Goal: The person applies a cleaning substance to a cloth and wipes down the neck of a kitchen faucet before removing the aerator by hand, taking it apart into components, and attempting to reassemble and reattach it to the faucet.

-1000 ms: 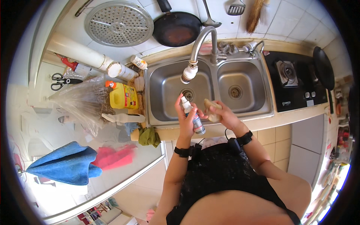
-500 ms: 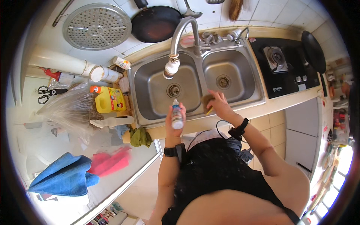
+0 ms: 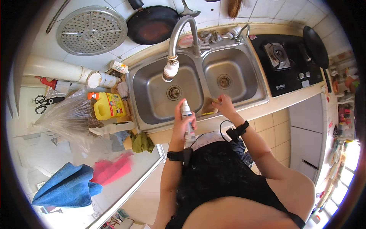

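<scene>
My left hand [image 3: 179,129] is closed around a small white-capped spray bottle [image 3: 186,113], held upright at the front of the left sink basin [image 3: 148,97]. My right hand [image 3: 227,107] pinches a flat brownish sponge or cloth [image 3: 209,105] with a yellow edge, near the front of the divider between that basin and the smaller right basin [image 3: 246,76]. A gap separates the two held things. The curved faucet [image 3: 193,38], with a white fitting at its spout, arches over the left basin above my hands.
At left are a yellow jug [image 3: 110,107], plastic bag [image 3: 68,118], scissors [image 3: 47,101], olive cloth [image 3: 143,144], pipe [image 3: 57,70] and blue towel [image 3: 66,187]. A black gas stove [image 3: 289,72] with a pan [image 3: 315,47] adjoins the sink's right. Pan and perforated plate hang behind.
My right hand with the sponge has moved away from the bottle. The bottle tipped, then came back upright with its nozzle up. The view has shifted slightly.
</scene>
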Tool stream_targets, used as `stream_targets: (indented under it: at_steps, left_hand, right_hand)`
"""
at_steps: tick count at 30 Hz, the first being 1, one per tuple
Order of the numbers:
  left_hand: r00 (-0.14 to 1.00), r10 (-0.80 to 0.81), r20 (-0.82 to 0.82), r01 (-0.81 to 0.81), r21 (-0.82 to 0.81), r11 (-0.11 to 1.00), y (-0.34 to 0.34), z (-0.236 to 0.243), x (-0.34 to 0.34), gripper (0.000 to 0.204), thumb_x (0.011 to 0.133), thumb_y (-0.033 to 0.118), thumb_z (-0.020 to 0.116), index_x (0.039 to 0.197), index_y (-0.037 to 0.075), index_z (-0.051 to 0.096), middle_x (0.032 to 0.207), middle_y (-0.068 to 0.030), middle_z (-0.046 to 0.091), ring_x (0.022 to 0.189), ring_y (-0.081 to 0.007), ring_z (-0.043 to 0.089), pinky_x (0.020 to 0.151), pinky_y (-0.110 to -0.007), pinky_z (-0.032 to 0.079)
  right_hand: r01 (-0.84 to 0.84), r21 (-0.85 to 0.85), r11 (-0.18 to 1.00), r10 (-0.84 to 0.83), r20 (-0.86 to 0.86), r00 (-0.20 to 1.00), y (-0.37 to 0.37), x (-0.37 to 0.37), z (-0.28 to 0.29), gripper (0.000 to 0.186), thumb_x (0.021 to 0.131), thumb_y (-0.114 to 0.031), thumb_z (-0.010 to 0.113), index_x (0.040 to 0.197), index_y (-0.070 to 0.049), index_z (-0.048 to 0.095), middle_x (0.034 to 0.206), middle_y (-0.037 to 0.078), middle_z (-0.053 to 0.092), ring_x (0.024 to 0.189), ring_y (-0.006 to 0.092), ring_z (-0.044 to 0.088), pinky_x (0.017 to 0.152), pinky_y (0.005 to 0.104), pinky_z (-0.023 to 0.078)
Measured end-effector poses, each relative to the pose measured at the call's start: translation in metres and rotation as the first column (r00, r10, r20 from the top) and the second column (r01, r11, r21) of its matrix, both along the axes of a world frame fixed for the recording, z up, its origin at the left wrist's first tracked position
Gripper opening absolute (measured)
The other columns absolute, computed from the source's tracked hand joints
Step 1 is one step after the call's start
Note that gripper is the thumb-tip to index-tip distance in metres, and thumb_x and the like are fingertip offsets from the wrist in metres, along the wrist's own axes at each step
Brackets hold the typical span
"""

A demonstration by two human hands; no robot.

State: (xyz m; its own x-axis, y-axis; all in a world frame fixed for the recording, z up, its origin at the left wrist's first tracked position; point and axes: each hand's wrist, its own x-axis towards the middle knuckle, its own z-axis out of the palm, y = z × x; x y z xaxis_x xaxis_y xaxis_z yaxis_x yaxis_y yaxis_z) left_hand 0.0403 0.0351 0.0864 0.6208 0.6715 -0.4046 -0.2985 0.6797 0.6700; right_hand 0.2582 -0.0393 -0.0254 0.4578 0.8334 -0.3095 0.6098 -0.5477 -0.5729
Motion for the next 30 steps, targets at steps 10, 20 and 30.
stream_targets:
  at_steps: [10, 20, 30]
  left_hand:
    - [0.937, -0.061, -0.345, 0.212, 0.418, 0.883, -0.011, 0.018, 0.021, 0.072, 0.086, -0.003, 0.055, 0.149, 0.019, 0.027, 0.091, -0.0086, 0.055, 0.054, -0.0133, 0.054, 0.044, -0.028, 0.047]
    - [0.798, 0.455, -0.396, 0.383, 0.915, 0.124, 0.010, -0.014, 0.028, 0.072, 0.081, -0.009, 0.054, 0.145, 0.014, 0.030, 0.105, -0.0125, 0.057, 0.056, -0.0176, 0.059, 0.043, -0.030, 0.047]
    - [0.943, -0.005, 0.332, 0.023, -0.049, 0.999, -0.001, 0.035, 0.010, 0.070, 0.083, 0.001, 0.055, 0.146, 0.023, 0.031, 0.082, -0.0043, 0.047, 0.048, -0.0073, 0.044, 0.038, -0.020, 0.040]
  right_hand:
    - [0.605, 0.048, 0.795, -0.003, -0.997, 0.083, 0.018, -0.034, 0.060, 0.033, 0.094, -0.003, 0.055, 0.126, -0.005, 0.046, 0.129, 0.012, 0.051, 0.118, 0.0240, 0.055, 0.097, 0.0386, 0.052]
    - [0.565, 0.066, 0.823, 0.190, -0.968, -0.164, 0.026, -0.047, 0.091, 0.060, 0.084, 0.011, 0.043, 0.142, -0.004, 0.040, 0.136, 0.012, 0.051, 0.127, 0.0250, 0.050, 0.109, 0.0362, 0.040]
    - [0.587, 0.109, 0.802, 0.263, -0.947, -0.184, 0.026, -0.047, 0.107, 0.059, 0.086, 0.012, 0.042, 0.142, -0.002, 0.038, 0.137, 0.012, 0.051, 0.129, 0.0249, 0.048, 0.108, 0.0366, 0.040]
